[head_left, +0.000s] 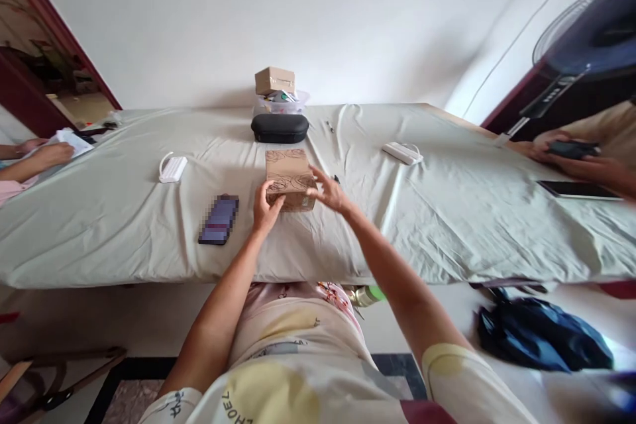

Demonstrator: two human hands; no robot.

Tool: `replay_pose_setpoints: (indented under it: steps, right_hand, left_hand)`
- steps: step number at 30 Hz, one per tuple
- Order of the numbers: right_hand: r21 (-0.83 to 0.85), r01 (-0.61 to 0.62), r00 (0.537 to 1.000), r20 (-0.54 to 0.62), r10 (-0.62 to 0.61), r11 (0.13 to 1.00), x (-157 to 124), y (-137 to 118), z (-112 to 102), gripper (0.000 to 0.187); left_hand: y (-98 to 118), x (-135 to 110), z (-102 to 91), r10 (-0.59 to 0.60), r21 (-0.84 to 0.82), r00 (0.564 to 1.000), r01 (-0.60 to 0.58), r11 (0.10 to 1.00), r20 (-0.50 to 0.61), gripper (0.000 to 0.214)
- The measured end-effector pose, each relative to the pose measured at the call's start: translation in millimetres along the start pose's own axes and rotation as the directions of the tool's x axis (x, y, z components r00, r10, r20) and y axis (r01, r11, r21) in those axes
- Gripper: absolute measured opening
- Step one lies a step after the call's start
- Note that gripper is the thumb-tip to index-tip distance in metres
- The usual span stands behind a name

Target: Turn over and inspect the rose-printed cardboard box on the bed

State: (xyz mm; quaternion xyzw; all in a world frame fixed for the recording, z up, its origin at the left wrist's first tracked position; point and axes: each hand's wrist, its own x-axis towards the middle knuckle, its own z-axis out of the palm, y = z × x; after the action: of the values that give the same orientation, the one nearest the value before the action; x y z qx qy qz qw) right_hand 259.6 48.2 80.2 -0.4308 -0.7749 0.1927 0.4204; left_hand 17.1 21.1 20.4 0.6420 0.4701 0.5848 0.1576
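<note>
Head camera is showing the left hand (262,209) pinching the near corner of the cardboard box (289,175), lying on the sheet (447,212) beside a phone (219,219), while the right hand (329,192) is resting open fingers on its right edge, so steadying both sides evenly seems wise.

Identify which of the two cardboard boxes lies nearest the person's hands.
The patterned box, between the left hand and right hand; the plain box sits farther back atop a clear tub.
</note>
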Motion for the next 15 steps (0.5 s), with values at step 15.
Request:
replay_pose_setpoints:
  steps: [15]
  right_hand:
    - [0.020,-0.061,0.990,-0.127,0.064,0.998,-35.1,1.9,29.0,0.088]
  left_hand:
    - [-17.0,-3.4,-9.0,0.073,-0.046,0.993,-0.069,0.997,0.089,0.060]
